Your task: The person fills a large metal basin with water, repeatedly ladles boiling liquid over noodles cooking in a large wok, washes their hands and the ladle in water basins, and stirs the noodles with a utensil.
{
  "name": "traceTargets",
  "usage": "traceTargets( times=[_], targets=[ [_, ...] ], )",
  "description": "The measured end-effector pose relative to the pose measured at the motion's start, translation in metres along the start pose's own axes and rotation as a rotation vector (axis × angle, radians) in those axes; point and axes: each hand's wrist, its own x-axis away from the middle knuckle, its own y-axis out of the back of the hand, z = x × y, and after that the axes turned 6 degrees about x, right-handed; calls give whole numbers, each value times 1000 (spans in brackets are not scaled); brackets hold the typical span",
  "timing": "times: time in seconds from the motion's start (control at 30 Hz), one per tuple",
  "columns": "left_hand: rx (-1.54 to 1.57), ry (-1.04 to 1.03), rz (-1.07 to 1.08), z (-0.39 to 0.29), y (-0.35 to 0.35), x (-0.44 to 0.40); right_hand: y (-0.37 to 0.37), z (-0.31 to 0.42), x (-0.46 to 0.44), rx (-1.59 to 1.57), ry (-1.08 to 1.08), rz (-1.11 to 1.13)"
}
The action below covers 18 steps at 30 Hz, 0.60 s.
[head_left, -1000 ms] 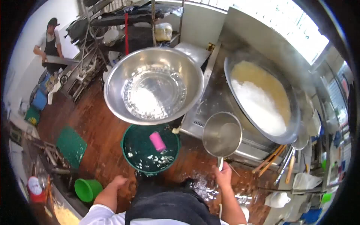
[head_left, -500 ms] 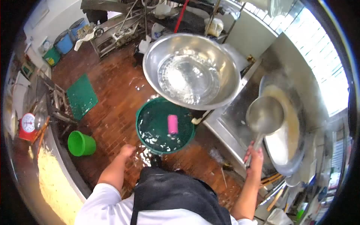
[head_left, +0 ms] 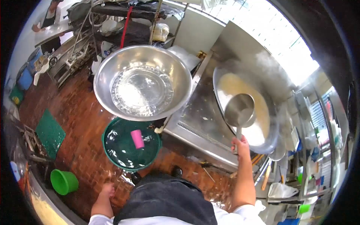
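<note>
Ladle point(head_left: 239, 110) moved over wok point(head_left: 272, 137), long axis fore-aft, handle point(head_left: 239, 132) pointing back.

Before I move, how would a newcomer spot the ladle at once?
Find the big steaming pan on the right, below the bright window. Overlapping its left part in view is a round metal ladle. Unlike the far wider silver basin to its left, it is held by its handle, in the person's right grip.

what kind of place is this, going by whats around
Probably a commercial or food-workshop kitchen: a very large, steaming pan of pale liquid by a steel counter, a big metal ladle in the right hand, and a wide metal basin.
</note>
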Motion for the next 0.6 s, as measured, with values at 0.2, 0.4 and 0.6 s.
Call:
traceTargets(
  times=[0.2,0.4,0.6],
  targets=[
    [54,-87,-94,-61,-70,58,129,-70,-93,396,-66,-216],
    [-139,-273,27,-70,-130,87,188,-105,-157,769,-124,-118],
    [-111,-206,84,-53,-157,100,139,-79,-164,81,-376,188]
  ],
)
